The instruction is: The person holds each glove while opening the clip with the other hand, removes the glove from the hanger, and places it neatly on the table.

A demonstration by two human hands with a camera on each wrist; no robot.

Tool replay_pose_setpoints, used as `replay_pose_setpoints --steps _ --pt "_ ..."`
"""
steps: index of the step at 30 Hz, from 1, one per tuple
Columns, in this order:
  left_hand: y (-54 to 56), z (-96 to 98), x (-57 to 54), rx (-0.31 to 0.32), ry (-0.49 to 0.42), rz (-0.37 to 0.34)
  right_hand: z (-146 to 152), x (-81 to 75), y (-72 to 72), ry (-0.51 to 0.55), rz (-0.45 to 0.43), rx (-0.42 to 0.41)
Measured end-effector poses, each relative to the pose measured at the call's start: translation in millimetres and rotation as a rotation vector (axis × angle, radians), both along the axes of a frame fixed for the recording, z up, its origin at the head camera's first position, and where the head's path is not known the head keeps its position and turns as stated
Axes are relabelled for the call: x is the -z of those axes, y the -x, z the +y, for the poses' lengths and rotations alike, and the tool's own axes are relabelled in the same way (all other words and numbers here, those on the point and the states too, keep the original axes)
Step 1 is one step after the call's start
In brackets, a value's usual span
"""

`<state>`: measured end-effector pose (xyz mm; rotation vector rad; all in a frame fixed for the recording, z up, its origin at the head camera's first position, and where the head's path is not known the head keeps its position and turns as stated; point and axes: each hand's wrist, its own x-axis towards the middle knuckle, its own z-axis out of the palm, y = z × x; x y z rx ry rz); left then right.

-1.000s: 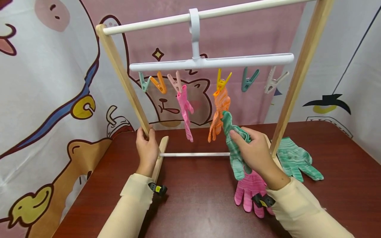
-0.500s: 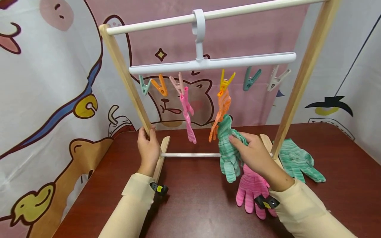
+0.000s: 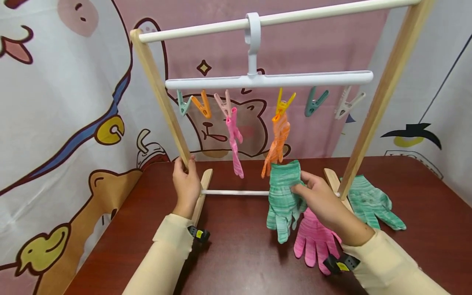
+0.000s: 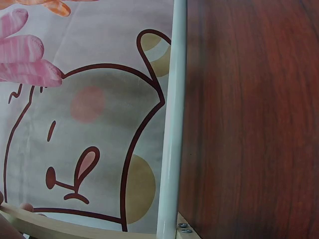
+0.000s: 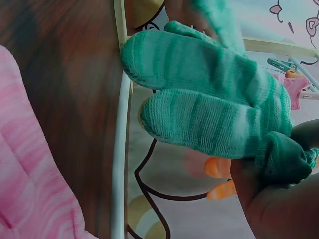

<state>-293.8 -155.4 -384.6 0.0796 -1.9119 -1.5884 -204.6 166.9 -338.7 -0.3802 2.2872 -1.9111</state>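
Dark red wood-grain bench (image 3: 236, 254), cartoon-print cloth (image 3: 48, 123) behind. Left hand (image 3: 186, 186) grips the rack's left upright (image 3: 162, 90); mostly cropped in left wrist view. Right hand (image 3: 326, 205) pinches a green striped glove (image 3: 283, 200) near its cuff, between the hands, occluding the lower white rod (image 3: 236, 192). Some right fingertips hidden behind it. Pink glove (image 3: 312, 239) on bench, partly covered by right wrist.

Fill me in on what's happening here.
A person's right hand holds a green glove below the white hanger, unclipped, while the left hand grips the left wooden post. A pink glove and an orange glove hang from clips under that hanger; four other clips hold none. A second green glove and a second pink glove lie on the table.
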Motion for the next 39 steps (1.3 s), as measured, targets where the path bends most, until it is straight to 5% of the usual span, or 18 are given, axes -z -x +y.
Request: replay_pose_setpoints --steps 19,39 --pt "-1.5 -2.0 1.6 -0.005 -0.007 -0.015 0.1 13.5 7.0 -0.005 -0.094 -0.146" --pt "0.8 4.0 0.1 0.004 -0.051 0.017 -3.4 20.0 4.8 0.049 -0.204 -0.137"
